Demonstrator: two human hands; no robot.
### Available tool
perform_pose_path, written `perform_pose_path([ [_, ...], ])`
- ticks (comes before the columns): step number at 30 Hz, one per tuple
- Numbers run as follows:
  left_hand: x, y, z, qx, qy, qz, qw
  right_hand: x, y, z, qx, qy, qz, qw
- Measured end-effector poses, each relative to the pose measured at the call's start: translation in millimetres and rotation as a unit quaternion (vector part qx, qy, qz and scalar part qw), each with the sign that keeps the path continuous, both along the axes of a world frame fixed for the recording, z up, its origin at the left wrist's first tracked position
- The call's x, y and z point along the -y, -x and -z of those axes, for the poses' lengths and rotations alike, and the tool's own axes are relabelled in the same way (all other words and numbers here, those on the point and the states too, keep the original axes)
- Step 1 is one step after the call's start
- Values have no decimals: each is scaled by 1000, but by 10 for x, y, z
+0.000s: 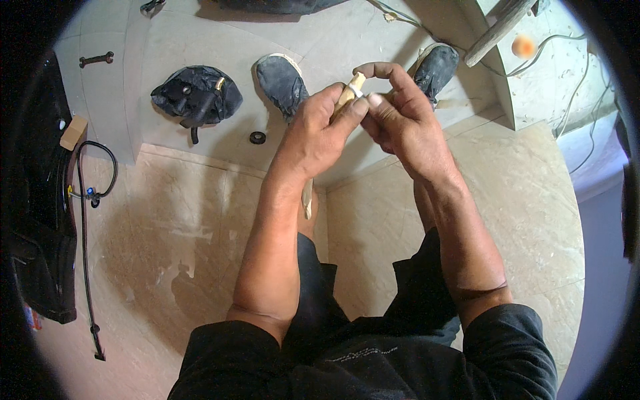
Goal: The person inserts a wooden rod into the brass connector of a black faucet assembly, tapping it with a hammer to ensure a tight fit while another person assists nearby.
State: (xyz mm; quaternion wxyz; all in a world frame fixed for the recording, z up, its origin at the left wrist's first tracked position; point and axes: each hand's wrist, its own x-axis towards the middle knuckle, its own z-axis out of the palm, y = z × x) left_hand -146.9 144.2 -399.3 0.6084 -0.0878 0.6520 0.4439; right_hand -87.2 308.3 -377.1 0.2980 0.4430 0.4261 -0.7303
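Note:
My left hand is closed around a pale wooden stick. Its lower end shows below my wrist and its upper end sticks out past my fingers. A small white band or strip sits near that upper end; I cannot make out what it is. My right hand pinches at this white piece with thumb and fingers, its index finger curved over the stick's tip. Between my hands and the black bag lies a small black ring, like a roll of tape.
At the left on the step lies a crumpled black bag with a dark tool on it. Farther left are a wrench, a wooden block and a long black hose. A rough piece of wood and cables lie at the far right.

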Motion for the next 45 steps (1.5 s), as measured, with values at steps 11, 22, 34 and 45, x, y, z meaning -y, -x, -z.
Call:
perform_pose_path([
  [11, 9, 1, 21, -22, -22, -1, 1000, 14, -6, 0, 17, 36, 36, 999],
  [22, 1, 23, 33, -91, 19, 54, 994, 85, -76, 54, 10, -21, 38, 999],
  [34, 52, 40, -9, 97, -27, -146, 984, -23, -4, 87, 12, 33, -28, 999],
  [45, -69, -17, 19, -38, 41, -62, 997, 24, 23, 103, 13, -22, 1, 1000],
])
